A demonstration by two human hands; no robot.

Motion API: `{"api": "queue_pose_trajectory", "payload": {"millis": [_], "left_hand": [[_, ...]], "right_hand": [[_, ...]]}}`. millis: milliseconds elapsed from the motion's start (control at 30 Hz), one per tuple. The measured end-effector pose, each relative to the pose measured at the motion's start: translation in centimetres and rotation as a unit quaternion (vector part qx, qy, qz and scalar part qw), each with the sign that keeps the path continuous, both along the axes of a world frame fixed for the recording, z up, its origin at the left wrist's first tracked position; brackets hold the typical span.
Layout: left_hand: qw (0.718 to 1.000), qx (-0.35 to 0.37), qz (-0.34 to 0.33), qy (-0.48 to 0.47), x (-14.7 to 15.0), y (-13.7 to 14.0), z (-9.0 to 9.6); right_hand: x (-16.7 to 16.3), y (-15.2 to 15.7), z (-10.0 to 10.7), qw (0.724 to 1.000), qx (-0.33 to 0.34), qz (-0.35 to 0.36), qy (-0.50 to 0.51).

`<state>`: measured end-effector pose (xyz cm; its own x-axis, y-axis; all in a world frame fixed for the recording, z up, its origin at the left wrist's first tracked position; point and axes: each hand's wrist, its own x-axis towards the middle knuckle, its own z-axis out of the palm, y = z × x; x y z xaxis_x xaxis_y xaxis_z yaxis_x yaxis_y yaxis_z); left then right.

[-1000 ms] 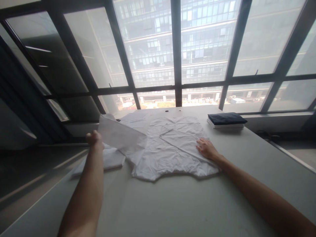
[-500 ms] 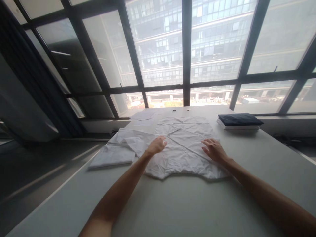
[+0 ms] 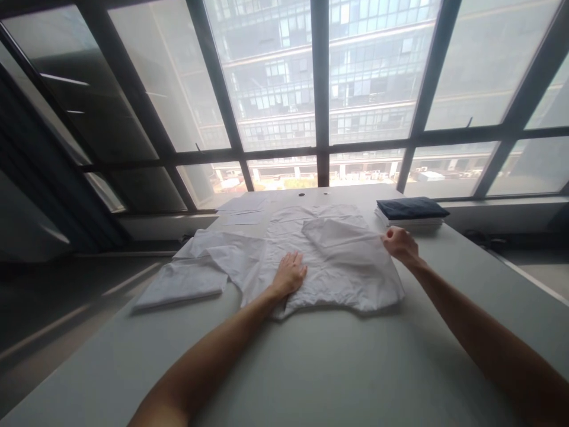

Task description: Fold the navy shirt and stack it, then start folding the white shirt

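Note:
A white shirt (image 3: 329, 279) lies spread and wrinkled on the table, its hem or lower edge toward me. My left hand (image 3: 290, 274) rests flat on its left-middle part, fingers stretched out. At the shirt's right side my right hand (image 3: 400, 244) is closed in a pinch on the fabric. From that pinch a loose layer (image 3: 342, 236), which looks like a sleeve, is raised and drawn taut. To the left, another part of white cloth (image 3: 235, 255) trails off the shirt beside a folded white cloth (image 3: 182, 284).
A dark blue folded cloth (image 3: 411, 207) tops a stack of white folded cloth (image 3: 411, 224) at the back right. Sheets of paper (image 3: 242, 207) lie at the back left of the white table (image 3: 338, 367). Large windows stand behind, with a dark curtain (image 3: 57, 172) at left.
My right hand has moved right and closed on the shirt's fabric, lifting a layer of it. My left hand has come down flat on the shirt. The camera view has shifted slightly right.

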<state>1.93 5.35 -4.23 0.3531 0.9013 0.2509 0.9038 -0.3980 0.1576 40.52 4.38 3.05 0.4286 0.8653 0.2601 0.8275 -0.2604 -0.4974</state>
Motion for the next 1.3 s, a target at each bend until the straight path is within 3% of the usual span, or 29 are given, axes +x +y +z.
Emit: {"api": "queue_pose_trajectory", "payload": {"millis": [133,233,333,433,500,567,700,833,900,967,1067,1133,1233,1300], "left_hand": [[1.000,-0.007,-0.003,0.006,0.2,-0.2,0.3],[1.000,-0.005,-0.001,0.005,0.2,-0.2,0.4],[1.000,0.001,0.007,0.009,0.2,-0.1,0.4],[1.000,0.004,0.008,0.017,0.2,-0.1,0.4],[1.000,0.007,0.006,0.018,0.1,-0.1,0.4],[1.000,0.010,0.006,0.016,0.0,-0.1,0.4],[1.000,0.015,0.001,0.014,0.0,-0.1,0.3],[1.000,0.017,0.003,0.020,0.1,-0.1,0.2],[1.000,0.016,0.006,0.022,0.1,0.0,0.1],[1.000,0.012,0.008,0.025,0.1,0.0,0.1],[0.999,0.005,0.001,0.031,0.0,-0.1,0.2],[0.999,0.004,-0.012,0.038,0.0,-0.2,0.5],[0.999,0.005,-0.021,0.048,0.0,-0.5,0.8],[0.999,0.004,-0.015,0.051,0.1,-0.7,1.1]], "right_hand": [[7.8,0.8,0.0,0.992,-0.011,-0.081,0.094],[10.0,0.9,-0.6,0.992,0.029,-0.084,0.094],[8.4,1.4,-1.2,0.993,0.091,-0.022,0.075],[4.6,1.8,-2.4,0.981,0.146,0.125,-0.024],[2.0,1.6,-3.5,0.966,0.122,0.201,-0.106],[0.2,1.3,-4.4,0.959,0.066,0.234,-0.144],[0.2,1.2,-4.4,0.979,0.020,0.173,-0.108],[3.6,1.3,-3.4,0.992,0.066,0.079,-0.072],[4.6,1.1,-3.3,0.987,0.098,0.097,-0.077],[4.3,0.9,-3.4,0.977,0.108,0.160,-0.091],[1.8,0.6,-4.0,0.949,0.082,0.289,-0.099],[0.0,0.6,-4.5,0.939,0.061,0.326,-0.093],[-1.3,1.1,-4.8,0.955,0.067,0.282,-0.067],[-0.4,1.7,-4.7,0.967,0.093,0.234,-0.041]]}}
